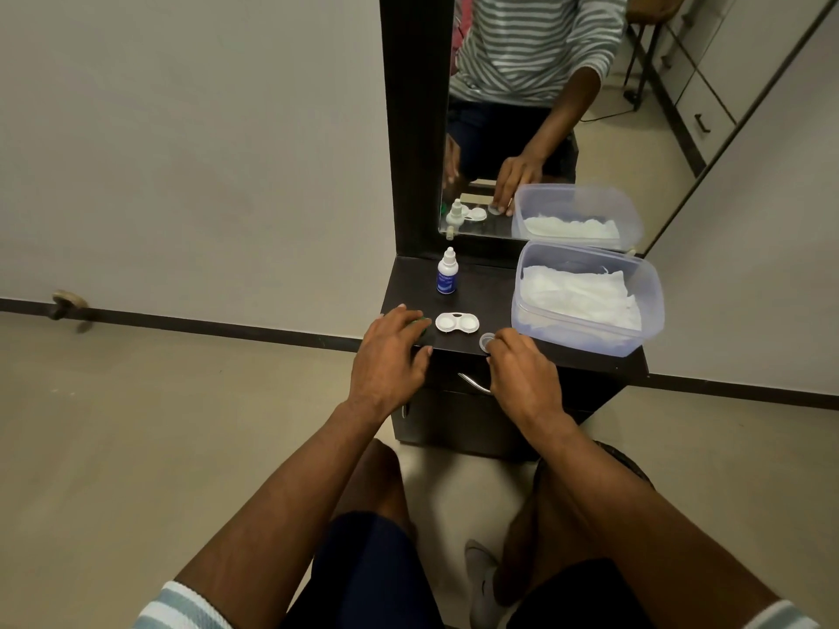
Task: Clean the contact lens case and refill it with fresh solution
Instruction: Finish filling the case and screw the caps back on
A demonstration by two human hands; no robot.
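A white two-well contact lens case (456, 322) lies uncapped on the dark dresser top (490, 283). Behind it stands a small solution bottle (447, 272) with a blue label and white cap. My left hand (391, 356) rests at the front left edge, its fingers over a green cap (420, 325) that is mostly hidden. My right hand (522, 370) pinches a clear grey cap (486, 341) just right of the case, on the dresser top.
A clear plastic tub (585, 340) holding white tissues sits at the right of the dresser top. A mirror (545, 106) rises behind and reflects the objects. A drawer handle (472, 382) sits below the front edge. Wall to the left, floor below.
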